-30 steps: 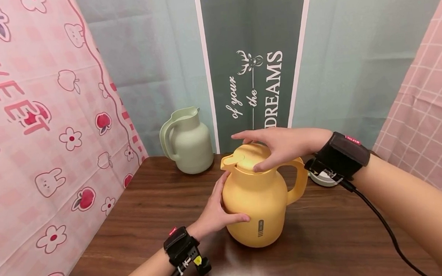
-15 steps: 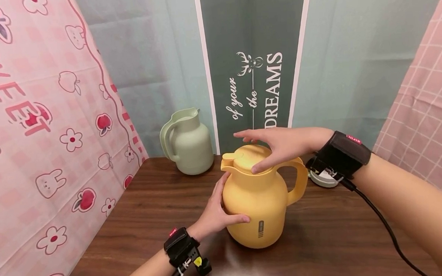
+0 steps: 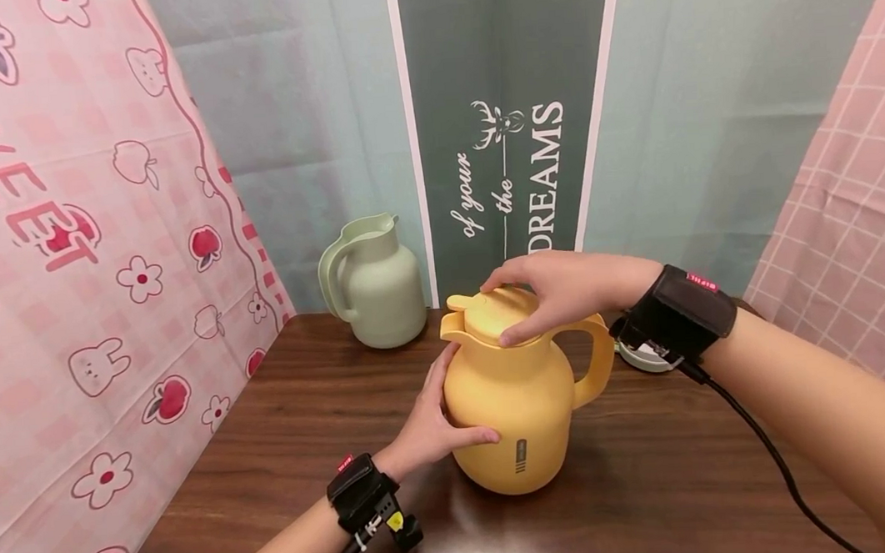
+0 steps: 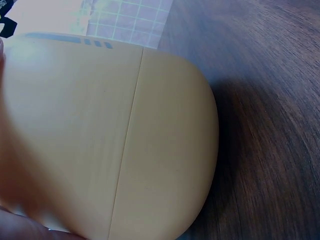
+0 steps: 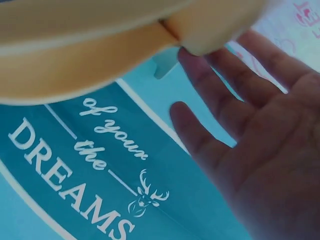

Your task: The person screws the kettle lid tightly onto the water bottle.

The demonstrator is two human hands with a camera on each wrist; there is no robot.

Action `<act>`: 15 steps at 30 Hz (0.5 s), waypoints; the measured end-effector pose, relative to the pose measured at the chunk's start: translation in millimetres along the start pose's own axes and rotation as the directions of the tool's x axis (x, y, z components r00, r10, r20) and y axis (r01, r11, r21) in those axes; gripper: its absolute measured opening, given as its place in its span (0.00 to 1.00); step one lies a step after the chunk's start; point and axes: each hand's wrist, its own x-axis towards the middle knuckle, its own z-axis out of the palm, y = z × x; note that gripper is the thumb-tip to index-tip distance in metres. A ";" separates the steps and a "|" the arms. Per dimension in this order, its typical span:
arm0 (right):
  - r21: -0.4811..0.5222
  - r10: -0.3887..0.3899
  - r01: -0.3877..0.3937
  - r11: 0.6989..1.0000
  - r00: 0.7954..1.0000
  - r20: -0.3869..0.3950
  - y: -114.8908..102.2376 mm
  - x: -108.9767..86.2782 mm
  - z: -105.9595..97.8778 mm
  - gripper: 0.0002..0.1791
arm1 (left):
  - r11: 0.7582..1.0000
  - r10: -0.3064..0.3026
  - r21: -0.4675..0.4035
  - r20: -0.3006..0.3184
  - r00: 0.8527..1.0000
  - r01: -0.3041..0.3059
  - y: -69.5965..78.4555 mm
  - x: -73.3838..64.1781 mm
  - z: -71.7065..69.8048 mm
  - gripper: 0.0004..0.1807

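A yellow thermos jug (image 3: 510, 423) stands upright on the wooden table in the head view, its handle (image 3: 601, 364) to the right. My left hand (image 3: 431, 427) holds the jug's belly from the left, thumb across the front; the far fingers are hidden. On top, my right hand (image 3: 566, 287) grips the round yellow lid (image 3: 493, 316), thumb at the near edge and fingers on the far side. The lid's tab sits behind the spout (image 3: 453, 328), out of line with it. The left wrist view is filled by the jug's lower body (image 4: 110, 135). Fingers (image 5: 215, 85) touch the lid's edge in the right wrist view.
A pale green jug (image 3: 385, 292) stands at the back left, close to the grey-green curtain (image 3: 313, 108). Behind the yellow handle, a round pale object (image 3: 648, 357) is partly hidden by the right wrist camera. Pink cloths (image 3: 140, 234) hang at both sides.
The lid has turned, its tab swinging from over the spout to the far side of it. My right fingers have come down from extended to grip the lid. The left hand keeps its place.
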 end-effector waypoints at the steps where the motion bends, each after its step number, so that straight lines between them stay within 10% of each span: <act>1: -0.007 -0.002 0.002 1.000 1.000 -0.010 0.3 0.0 0.5 0.38 | 1.000 0.002 0.002 -0.002 1.000 -0.002 -0.2 -0.1 0.1 0.62; 15: 0.016 -0.025 0.024 1.000 0.998 0.053 -3.2 -1.9 -4.7 0.31 | 1.000 -0.008 -0.005 0.000 1.000 0.008 0.8 -0.9 0.2 0.62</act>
